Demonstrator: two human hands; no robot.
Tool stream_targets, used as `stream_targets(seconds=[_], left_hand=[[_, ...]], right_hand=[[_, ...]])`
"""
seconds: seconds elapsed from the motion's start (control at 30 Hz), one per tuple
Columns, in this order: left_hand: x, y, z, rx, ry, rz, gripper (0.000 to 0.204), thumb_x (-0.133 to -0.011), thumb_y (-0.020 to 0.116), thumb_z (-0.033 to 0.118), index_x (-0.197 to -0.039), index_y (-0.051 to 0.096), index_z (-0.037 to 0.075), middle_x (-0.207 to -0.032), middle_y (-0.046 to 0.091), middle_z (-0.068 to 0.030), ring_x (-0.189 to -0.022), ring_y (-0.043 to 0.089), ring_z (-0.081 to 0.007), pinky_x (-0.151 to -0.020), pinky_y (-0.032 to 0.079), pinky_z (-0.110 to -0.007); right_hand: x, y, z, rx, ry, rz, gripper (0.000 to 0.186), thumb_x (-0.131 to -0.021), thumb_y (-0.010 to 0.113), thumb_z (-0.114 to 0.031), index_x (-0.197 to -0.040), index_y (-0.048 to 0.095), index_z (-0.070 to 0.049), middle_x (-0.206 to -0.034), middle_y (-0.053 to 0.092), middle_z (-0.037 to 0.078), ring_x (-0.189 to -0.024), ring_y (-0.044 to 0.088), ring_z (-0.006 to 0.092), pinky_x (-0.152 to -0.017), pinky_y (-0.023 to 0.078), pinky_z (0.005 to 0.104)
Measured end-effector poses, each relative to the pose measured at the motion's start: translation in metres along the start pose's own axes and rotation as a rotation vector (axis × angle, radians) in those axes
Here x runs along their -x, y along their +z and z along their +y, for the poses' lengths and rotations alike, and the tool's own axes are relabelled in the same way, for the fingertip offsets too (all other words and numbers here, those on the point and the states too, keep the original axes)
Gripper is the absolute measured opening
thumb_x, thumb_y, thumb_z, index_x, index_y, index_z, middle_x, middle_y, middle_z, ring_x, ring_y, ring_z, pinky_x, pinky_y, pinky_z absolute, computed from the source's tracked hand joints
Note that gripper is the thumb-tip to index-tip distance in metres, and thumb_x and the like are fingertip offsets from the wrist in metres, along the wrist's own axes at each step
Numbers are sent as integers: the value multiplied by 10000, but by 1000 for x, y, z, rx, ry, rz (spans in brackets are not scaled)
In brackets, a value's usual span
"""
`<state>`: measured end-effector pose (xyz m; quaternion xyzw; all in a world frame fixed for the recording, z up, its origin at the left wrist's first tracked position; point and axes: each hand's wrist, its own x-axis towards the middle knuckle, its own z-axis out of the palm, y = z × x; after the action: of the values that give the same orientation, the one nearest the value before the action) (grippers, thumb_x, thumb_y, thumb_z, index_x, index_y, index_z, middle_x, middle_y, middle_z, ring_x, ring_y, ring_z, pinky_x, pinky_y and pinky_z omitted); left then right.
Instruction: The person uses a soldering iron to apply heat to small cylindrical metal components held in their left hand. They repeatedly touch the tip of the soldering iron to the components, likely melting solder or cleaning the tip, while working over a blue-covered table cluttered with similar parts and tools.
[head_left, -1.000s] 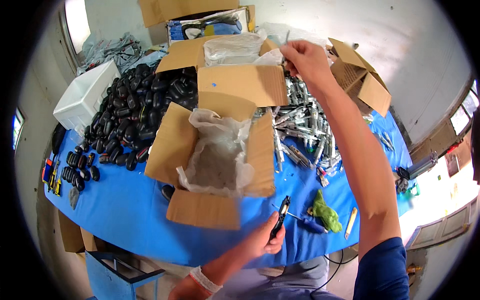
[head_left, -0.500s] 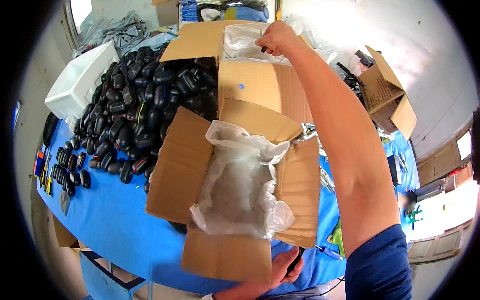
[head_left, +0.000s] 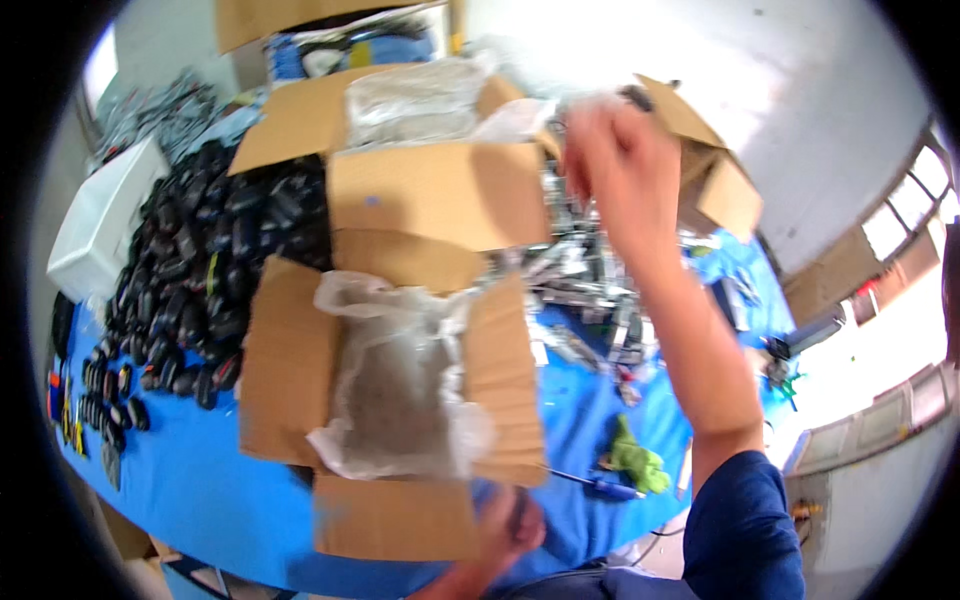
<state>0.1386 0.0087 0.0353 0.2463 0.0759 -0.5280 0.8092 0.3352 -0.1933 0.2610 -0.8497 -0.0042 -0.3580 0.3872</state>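
Observation:
My right hand [head_left: 620,165] is raised over the far right of the table, smeared by motion, so its fingers and anything in them cannot be made out. Below it spreads a heap of small silver metal parts [head_left: 585,265]. Near the table's front edge, my left hand [head_left: 495,530] is closed round a small black object [head_left: 518,510], its kind unclear. Beside that hand stands an open cardboard box [head_left: 395,515] lined with a clear plastic bag [head_left: 395,385]. Behind it is a second open cardboard box [head_left: 440,195], also with a plastic liner [head_left: 415,105].
A big pile of black oval cases [head_left: 190,260] covers the left side, beside a white foam box [head_left: 105,220]. A blue-handled screwdriver [head_left: 610,489] and green cloth [head_left: 635,455] lie on the blue tablecloth [head_left: 560,530]. Another cardboard box [head_left: 715,170] stands far right.
My right hand has moved from over the far lined box to the right, above the silver parts. My left hand still grips the black object. The whole view has turned rightward.

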Motion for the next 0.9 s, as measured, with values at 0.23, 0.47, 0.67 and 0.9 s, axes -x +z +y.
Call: stream_targets(seconds=[0.23, 0.47, 0.67, 0.9], left_hand=[[-5, -3, -9, -10, 12, -53, 644, -900, 312, 658, -638, 468, 91, -497, 377, -11, -352, 297, -132, -380, 254, -286], [1, 50, -80, -325, -30, 165, 652, -864, 339, 700, -616, 469, 111, -480, 383, -15, -348, 328, -141, -341, 240, -252], [-12, 66, -94, -589, 59, 337, 608, -918, 327, 632, -655, 476, 104, -481, 387, -6, -376, 342, -141, -368, 257, -274], [21, 33, -57, -265, 381, 666, 481, -946, 419, 511, -634, 442, 145, -486, 378, -4, -373, 340, -135, -365, 254, -272]], right_hand=[[263, -88, 50, -13, 165, -637, 366, -936, 551, -307, -1134, 564, 0, -871, 634, 140, -784, 634, 222, -679, 496, 315], [324, -118, 7, -467, 632, -673, 260, -906, 591, -264, -979, 626, -17, -827, 660, 108, -766, 627, 149, -670, 499, 317], [290, -217, 33, -467, 540, 136, 167, -915, 573, -219, -921, 600, -54, -732, 589, 25, -655, 544, 84, -565, 445, 261], [144, -378, 57, 4, -205, 885, 196, -927, 545, -199, -857, 537, -16, -692, 567, 10, -620, 490, 66, -569, 415, 239]])
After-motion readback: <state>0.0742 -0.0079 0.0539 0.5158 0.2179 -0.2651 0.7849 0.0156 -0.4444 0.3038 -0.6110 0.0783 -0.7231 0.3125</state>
